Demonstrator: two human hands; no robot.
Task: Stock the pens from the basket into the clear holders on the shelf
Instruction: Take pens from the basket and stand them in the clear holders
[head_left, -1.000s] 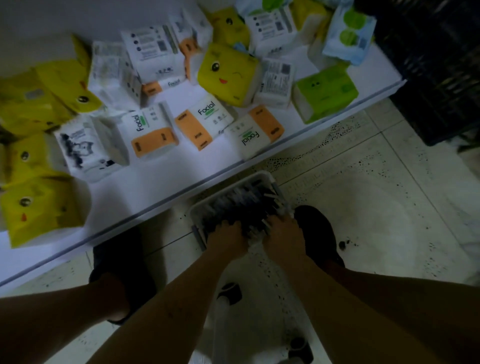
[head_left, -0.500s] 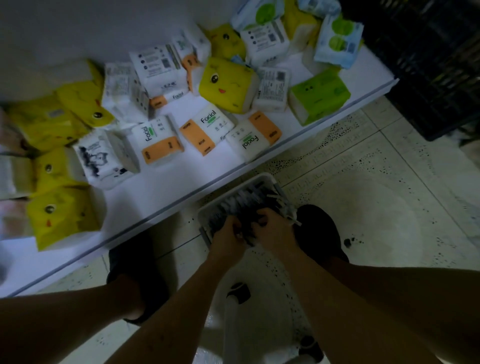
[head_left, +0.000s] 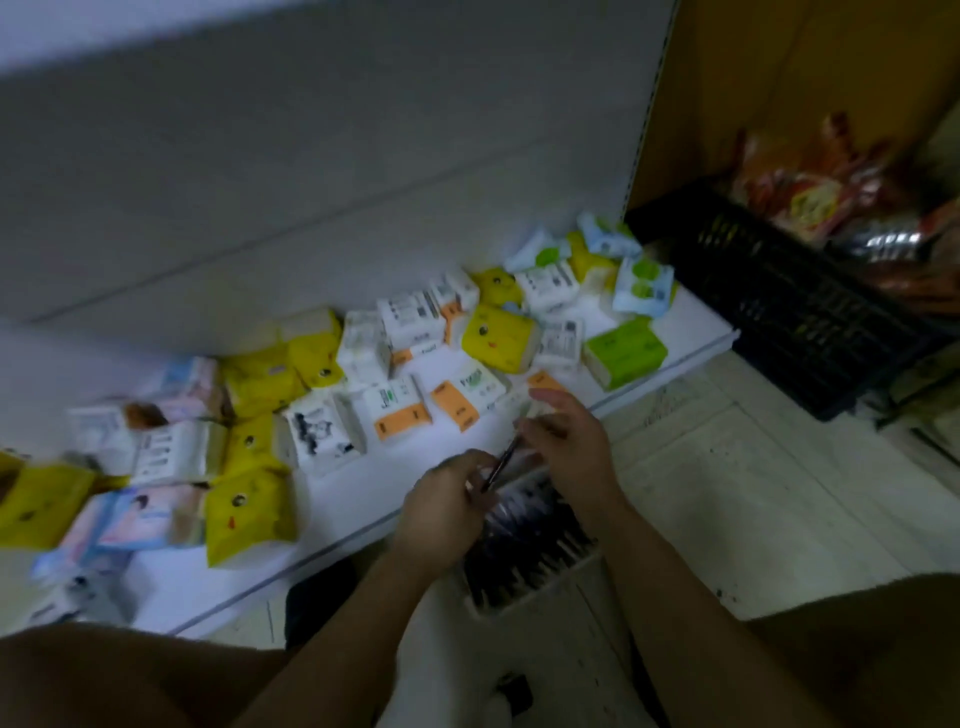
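A person's left hand (head_left: 447, 512) and right hand (head_left: 569, 447) meet over a white basket (head_left: 530, 598) on a tiled floor (head_left: 727, 467), with a single dark pen (head_left: 501, 464) slanting between them. The left hand's fingers are curled round the pen's lower end and grip it. The right hand's thumb and fingers close in at the pen's upper end, its other fingers partly stretched out, but motion blur hides whether they actually pinch the pen.

The basket sits directly under both hands and slightly nearer the person, packed with dark pens (head_left: 530, 540) lying side by side. The pen in hand is held above the basket's far edge, clear of the rest.

Just beyond the hands runs the front lip of a low white shelf (head_left: 332, 499), scattered with soft tissue packs. Orange-and-white packs (head_left: 402, 410) lie immediately past the fingertips. A yellow pack with a cartoon face (head_left: 498, 338) lies further back, and a green pack (head_left: 626, 353) lies beyond the right hand and to its right. More yellow packs (head_left: 244, 509) are heaped well out to the left of the left hand.

Far out to the right of the right hand a black plastic crate (head_left: 779, 312) stands on the floor beside the shelf end, with red and silver snack packets (head_left: 810, 197) in it.
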